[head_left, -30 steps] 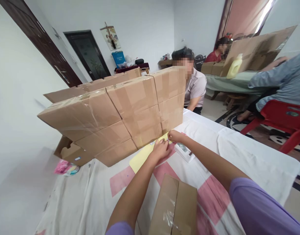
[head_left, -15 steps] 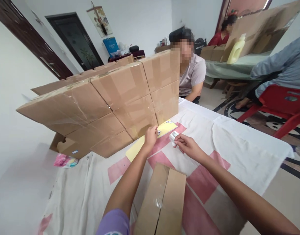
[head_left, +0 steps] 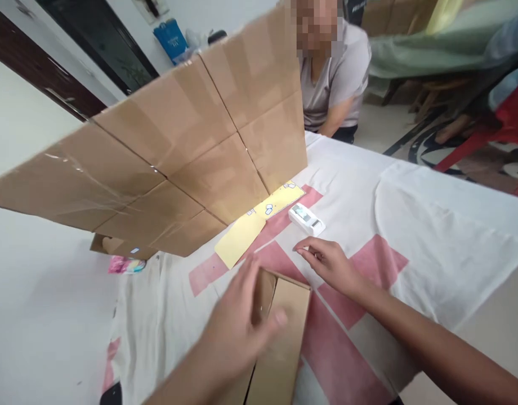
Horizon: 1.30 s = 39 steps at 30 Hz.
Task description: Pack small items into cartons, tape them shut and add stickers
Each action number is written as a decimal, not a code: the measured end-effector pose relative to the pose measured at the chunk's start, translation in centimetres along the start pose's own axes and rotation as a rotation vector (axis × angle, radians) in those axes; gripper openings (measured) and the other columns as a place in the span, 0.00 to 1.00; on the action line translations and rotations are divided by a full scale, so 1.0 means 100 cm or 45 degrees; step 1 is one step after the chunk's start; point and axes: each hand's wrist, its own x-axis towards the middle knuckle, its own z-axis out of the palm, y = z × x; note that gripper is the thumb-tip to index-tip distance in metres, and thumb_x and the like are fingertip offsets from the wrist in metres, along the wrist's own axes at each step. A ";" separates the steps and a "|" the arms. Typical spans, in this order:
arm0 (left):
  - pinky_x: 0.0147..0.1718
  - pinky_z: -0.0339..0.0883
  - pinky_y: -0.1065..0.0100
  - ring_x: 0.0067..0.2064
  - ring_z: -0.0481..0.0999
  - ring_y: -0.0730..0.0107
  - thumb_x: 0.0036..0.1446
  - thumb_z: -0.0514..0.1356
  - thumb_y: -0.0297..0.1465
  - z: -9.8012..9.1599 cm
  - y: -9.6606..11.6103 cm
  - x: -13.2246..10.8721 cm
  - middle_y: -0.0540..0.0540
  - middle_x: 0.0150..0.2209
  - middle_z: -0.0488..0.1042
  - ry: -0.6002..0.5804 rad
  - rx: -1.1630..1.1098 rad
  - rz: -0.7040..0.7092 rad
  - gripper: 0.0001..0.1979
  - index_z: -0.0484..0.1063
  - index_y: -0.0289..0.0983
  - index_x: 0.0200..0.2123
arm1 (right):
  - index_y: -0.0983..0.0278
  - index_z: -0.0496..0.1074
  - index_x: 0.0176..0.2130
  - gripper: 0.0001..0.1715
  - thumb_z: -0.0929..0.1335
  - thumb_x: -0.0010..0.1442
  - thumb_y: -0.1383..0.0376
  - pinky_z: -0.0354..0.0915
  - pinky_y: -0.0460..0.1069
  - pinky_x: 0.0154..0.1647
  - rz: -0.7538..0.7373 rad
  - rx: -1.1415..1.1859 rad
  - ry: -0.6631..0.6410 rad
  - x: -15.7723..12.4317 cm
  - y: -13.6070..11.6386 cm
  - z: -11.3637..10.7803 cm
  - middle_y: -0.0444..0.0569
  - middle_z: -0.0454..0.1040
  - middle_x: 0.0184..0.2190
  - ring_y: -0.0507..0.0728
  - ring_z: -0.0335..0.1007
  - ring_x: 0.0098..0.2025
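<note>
My left hand (head_left: pixel 242 315), blurred by motion, is spread over the top of a long cardboard box (head_left: pixel 286 332) close to me, thumb and fingers apart. Near the middle of the table, my right hand (head_left: pixel 326 260) has its thumb and forefinger pinched together; whatever may be between the tips is too small to make out. Just beyond those fingertips lies a small white device (head_left: pixel 306 219) with a dark window on top. Farther left, a plain yellow paper piece (head_left: pixel 240 239) and a patterned yellow strip (head_left: pixel 280 202) lie along the foot of a cardboard partition.
A tall taped cardboard partition (head_left: pixel 191 152) stands across the table's left and back. White-and-pink cloth (head_left: pixel 356 298) covers the table. Behind it sits a person in a light top (head_left: pixel 339 84). A pink packet (head_left: pixel 126 264) lies at left; a red chair (head_left: pixel 504 129) stands at right.
The white device has left my right hand and lies on the cloth. My left hand has come back from the yellow paper to above the cardboard box. The view has tipped downward.
</note>
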 end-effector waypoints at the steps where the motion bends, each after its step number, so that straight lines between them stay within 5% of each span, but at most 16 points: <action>1: 0.50 0.74 0.51 0.65 0.67 0.41 0.56 0.58 0.59 0.004 0.008 -0.019 0.29 0.69 0.58 0.049 0.145 0.073 0.51 0.47 0.35 0.72 | 0.61 0.73 0.40 0.10 0.64 0.71 0.61 0.67 0.50 0.36 -0.058 -0.001 -0.024 -0.002 -0.003 0.001 0.49 0.78 0.35 0.55 0.74 0.35; 5: 0.54 0.70 0.46 0.69 0.60 0.37 0.59 0.51 0.60 0.016 0.011 -0.055 0.27 0.71 0.53 0.026 0.441 0.228 0.51 0.45 0.29 0.72 | 0.61 0.73 0.40 0.09 0.63 0.71 0.65 0.68 0.49 0.37 -0.125 0.049 -0.139 -0.010 -0.010 0.005 0.49 0.76 0.36 0.55 0.74 0.37; 16: 0.59 0.67 0.50 0.71 0.54 0.43 0.61 0.41 0.62 0.005 -0.001 -0.074 0.30 0.70 0.57 -0.129 0.447 0.391 0.50 0.45 0.30 0.72 | 0.59 0.72 0.40 0.11 0.62 0.70 0.70 0.71 0.50 0.39 -0.145 0.282 -0.316 -0.034 -0.022 0.031 0.49 0.75 0.36 0.55 0.73 0.37; 26: 0.60 0.63 0.53 0.70 0.55 0.43 0.59 0.40 0.64 0.008 -0.008 -0.075 0.30 0.69 0.58 -0.140 0.485 0.434 0.53 0.47 0.28 0.71 | 0.62 0.69 0.33 0.11 0.65 0.62 0.76 0.67 0.47 0.33 0.072 0.241 -0.353 -0.048 -0.020 0.036 0.46 0.73 0.33 0.53 0.71 0.33; 30: 0.63 0.58 0.54 0.71 0.52 0.44 0.59 0.39 0.64 0.008 -0.009 -0.075 0.33 0.73 0.49 -0.169 0.477 0.422 0.53 0.45 0.28 0.72 | 0.64 0.69 0.30 0.13 0.66 0.56 0.81 0.62 0.45 0.29 0.124 0.312 -0.391 -0.045 -0.020 0.032 0.45 0.72 0.30 0.51 0.69 0.30; 39: 0.66 0.51 0.56 0.72 0.48 0.46 0.61 0.38 0.63 0.007 -0.008 -0.070 0.39 0.75 0.40 -0.185 0.438 0.419 0.52 0.41 0.28 0.73 | 0.64 0.69 0.31 0.13 0.66 0.59 0.80 0.67 0.47 0.38 0.042 0.474 -0.393 -0.049 -0.009 0.036 0.48 0.78 0.34 0.53 0.74 0.37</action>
